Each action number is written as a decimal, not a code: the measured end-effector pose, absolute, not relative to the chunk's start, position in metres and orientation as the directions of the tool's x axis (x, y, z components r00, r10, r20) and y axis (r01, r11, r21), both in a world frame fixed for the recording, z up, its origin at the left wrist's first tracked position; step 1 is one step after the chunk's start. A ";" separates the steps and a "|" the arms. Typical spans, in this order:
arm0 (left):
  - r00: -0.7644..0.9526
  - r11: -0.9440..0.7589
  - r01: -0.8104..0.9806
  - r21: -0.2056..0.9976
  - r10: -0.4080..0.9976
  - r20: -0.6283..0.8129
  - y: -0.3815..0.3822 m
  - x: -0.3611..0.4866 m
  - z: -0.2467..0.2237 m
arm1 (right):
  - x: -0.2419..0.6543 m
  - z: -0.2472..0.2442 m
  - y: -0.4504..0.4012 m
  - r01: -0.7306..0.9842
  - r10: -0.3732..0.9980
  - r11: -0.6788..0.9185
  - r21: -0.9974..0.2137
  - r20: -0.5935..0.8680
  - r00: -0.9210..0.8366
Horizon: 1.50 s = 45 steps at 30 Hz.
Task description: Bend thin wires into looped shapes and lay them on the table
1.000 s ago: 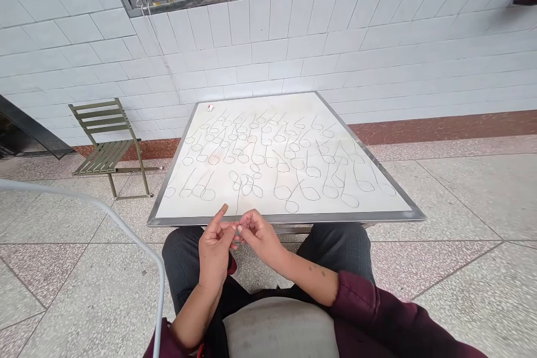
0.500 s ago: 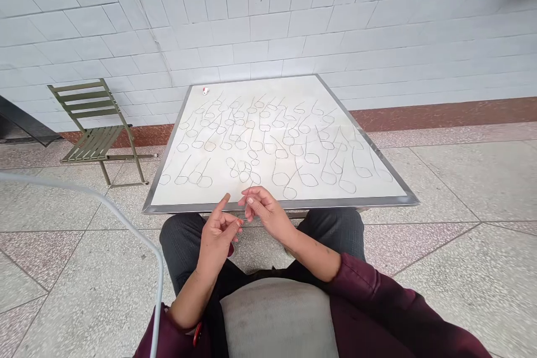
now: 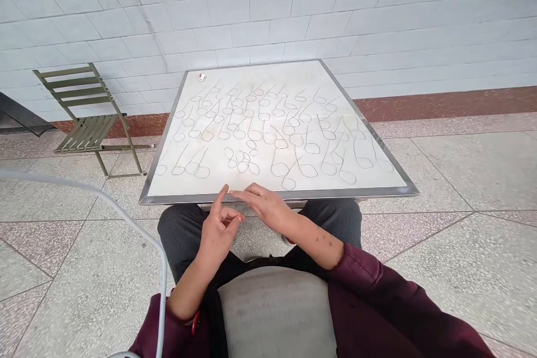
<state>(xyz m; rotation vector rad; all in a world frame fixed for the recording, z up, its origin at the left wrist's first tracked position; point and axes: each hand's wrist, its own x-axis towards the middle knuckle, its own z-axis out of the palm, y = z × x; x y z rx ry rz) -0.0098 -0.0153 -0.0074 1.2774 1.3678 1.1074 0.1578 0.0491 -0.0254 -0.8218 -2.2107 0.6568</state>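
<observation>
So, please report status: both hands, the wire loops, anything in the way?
Left hand pinching small red bit; right hand open, fingers extended. Wire loops spread over table. Grey tube crosses left sleeve, clear of both hands.

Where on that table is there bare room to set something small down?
The widest bare strip on the tabletop runs along the back edge, right of the small red-and-white object. A narrower one lies between the front-left wire loops and the metal edging. The middle is crowded with more loops.
</observation>
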 end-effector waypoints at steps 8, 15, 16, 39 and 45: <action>-0.080 0.067 0.451 0.890 0.996 -0.034 -0.018 -0.010 -0.006 | 0.158 -0.026 0.045 0.536 0.643 0.757 -0.374 0.282 -0.712; -0.121 0.114 0.609 0.785 0.991 -0.050 -0.014 -0.012 -0.005 | 0.146 -0.019 0.039 0.632 0.690 0.714 -0.302 0.146 -0.709; -0.122 0.114 0.614 0.781 0.991 -0.048 -0.013 -0.012 -0.005 | 0.144 -0.018 0.037 0.654 0.707 0.697 -0.295 0.123 -0.697; 0.050 0.003 0.917 0.399 0.991 -0.121 -0.013 -0.013 -0.017 | 0.136 0.006 0.027 0.640 0.634 0.752 -0.159 -0.095 -0.768; 0.107 -0.039 0.912 0.409 0.984 -0.145 -0.013 -0.009 -0.022 | 0.136 0.009 0.028 0.660 0.638 0.734 -0.159 -0.172 -0.751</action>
